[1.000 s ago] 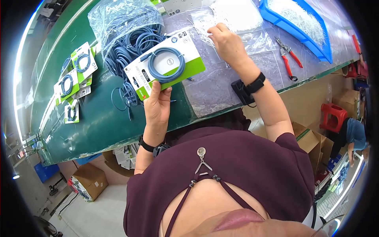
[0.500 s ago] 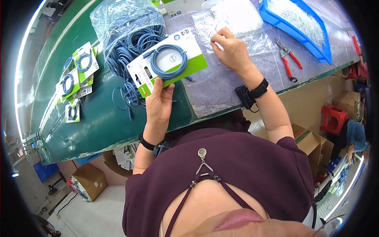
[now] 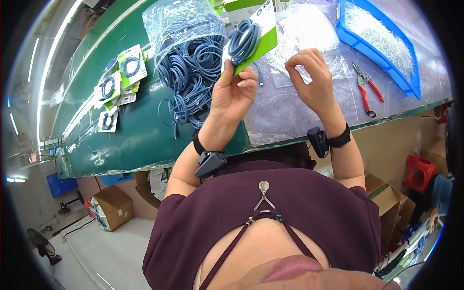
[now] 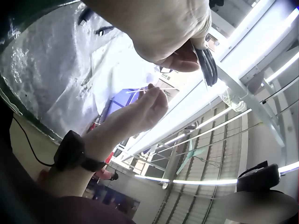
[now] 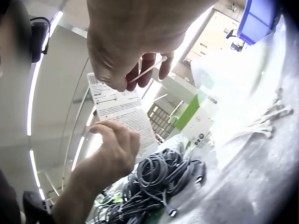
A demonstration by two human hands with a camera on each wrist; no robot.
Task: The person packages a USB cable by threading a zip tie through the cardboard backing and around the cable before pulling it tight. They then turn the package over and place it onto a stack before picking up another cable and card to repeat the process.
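My left hand point(image 3: 233, 94) holds a white and green printed card point(image 3: 268, 41) up over the table, thumb on its front. A coiled blue USB cable point(image 3: 243, 42) lies against the card's face. The card's text-covered back point(image 5: 124, 109) faces the right wrist camera. Just to the right, my right hand point(image 3: 314, 79) pinches a thin white cable tie point(image 5: 148, 70) between thumb and fingers. The tie's small square head sticks out past the fingertips in the right wrist view. Both hands are apart, with the right one beside the card.
Loose blue cables point(image 3: 193, 65) spill from a clear bag point(image 3: 183, 24) behind my left hand. Several carded cables point(image 3: 129, 67) lie at the left. White ties point(image 3: 309, 29) are heaped at the back, near a blue tray point(image 3: 386, 71) and red-handled cutters point(image 3: 366, 92).
My left hand has lifted the card and turned it, so its front is seen more edge-on. My right hand has moved away from the pile of ties. The head view has shifted.
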